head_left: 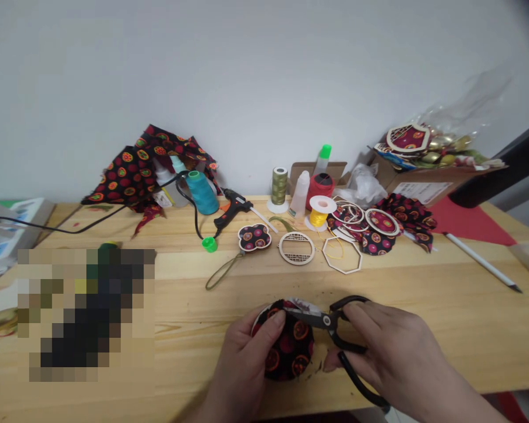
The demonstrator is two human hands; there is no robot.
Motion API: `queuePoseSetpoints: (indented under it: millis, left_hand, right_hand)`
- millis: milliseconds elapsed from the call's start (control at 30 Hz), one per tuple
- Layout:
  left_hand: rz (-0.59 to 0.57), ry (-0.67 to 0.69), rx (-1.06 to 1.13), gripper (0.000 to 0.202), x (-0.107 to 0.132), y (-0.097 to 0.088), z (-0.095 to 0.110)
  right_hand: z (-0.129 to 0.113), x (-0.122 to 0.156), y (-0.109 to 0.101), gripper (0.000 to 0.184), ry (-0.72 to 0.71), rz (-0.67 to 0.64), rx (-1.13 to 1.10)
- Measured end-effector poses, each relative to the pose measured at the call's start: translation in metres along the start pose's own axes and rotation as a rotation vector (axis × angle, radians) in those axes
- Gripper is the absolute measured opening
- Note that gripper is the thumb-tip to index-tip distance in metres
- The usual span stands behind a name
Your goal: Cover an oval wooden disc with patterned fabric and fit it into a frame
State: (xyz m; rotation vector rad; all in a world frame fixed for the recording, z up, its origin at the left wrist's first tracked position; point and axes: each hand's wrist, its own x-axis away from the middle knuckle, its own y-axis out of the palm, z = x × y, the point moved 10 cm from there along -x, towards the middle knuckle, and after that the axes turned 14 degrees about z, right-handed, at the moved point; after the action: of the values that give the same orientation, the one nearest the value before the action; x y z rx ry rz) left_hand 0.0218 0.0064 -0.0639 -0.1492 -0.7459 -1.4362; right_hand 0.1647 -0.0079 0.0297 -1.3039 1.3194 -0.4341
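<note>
My left hand [247,352] pinches a round piece covered in black fabric with red and orange dots [291,349], held near the front edge of the wooden table [423,305]. My right hand [388,349] grips black scissors [330,322], fingers through the handles. The blades lie along the top edge of the fabric piece, where a bit of white backing shows. Both hands are closed around what they hold.
Behind lie a fabric-covered flower shape [254,237], a round wooden lattice frame [296,247], an octagon frame [342,255], a glue gun [234,208], thread spools [201,191], bottles, fabric scraps [143,167], a cardboard box [427,176] and a pencil [482,261]. A blurred patch sits left.
</note>
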Motion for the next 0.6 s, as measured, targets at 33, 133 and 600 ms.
queuePoseSetpoints:
  millis: [33,133,600]
  left_hand:
    - [0.005,0.000,-0.006,0.027,0.0001,0.0000,0.0002]
    - [0.023,0.004,-0.007,0.028,-0.0004,-0.0009,0.0012]
    - [0.006,-0.006,0.016,0.022,0.0022,0.0012,0.0009]
  right_hand:
    - [0.0007,0.0000,0.0007,0.018,0.000,-0.004,0.011]
    - [0.0024,0.0009,0.0032,0.012,-0.001,-0.015,0.042]
    - [-0.0059,-0.0005,-0.0045,0.014,-0.116,0.111,0.118]
